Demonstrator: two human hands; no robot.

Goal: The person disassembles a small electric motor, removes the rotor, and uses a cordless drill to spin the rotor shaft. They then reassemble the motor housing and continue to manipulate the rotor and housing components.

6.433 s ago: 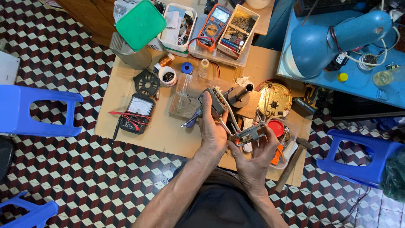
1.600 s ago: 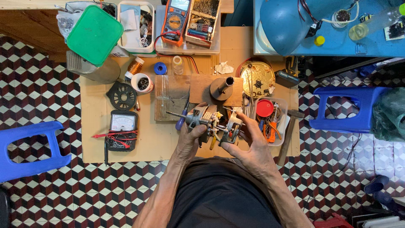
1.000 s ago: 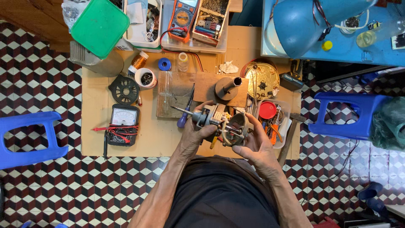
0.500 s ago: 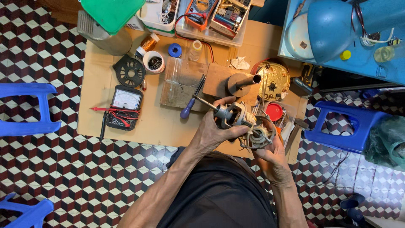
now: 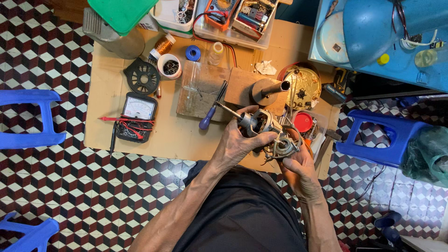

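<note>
**Two hands on one small motor, above the near edge of the cardboard**

Two bare hands share a single load: a small grey metal electric motor with a bare steel shaft (image 5: pixel 266 130), held in the air just above the near edge of the brown cardboard sheet (image 5: pixel 154 135) that lies on the tiled floor.

The left hand (image 5: pixel 235 142) wraps the motor's left end, thumb on top and fingers curled beneath, so its grip is clenched on the housing. The right hand (image 5: pixel 298 165) cups the motor's lower right end from below, its grip also closed on the body, near the coil windings.

The motor's long axis runs on a slant from upper left to lower right. The shaft pokes out past the left hand towards the far left, so the left hand is the nearer one to the shaft tip. The body lies between the two palms, touching both.

Just beyond the shaft tip, a blue-handled screwdriver (image 5: pixel 211 113) lies on a bare wooden board (image 5: pixel 196 100). Near the cardboard's left edge sits a black analogue meter with red leads (image 5: pixel 136 116). A round red lid (image 5: pixel 303 122) lies just beyond the right hand, towards the right edge.
</note>
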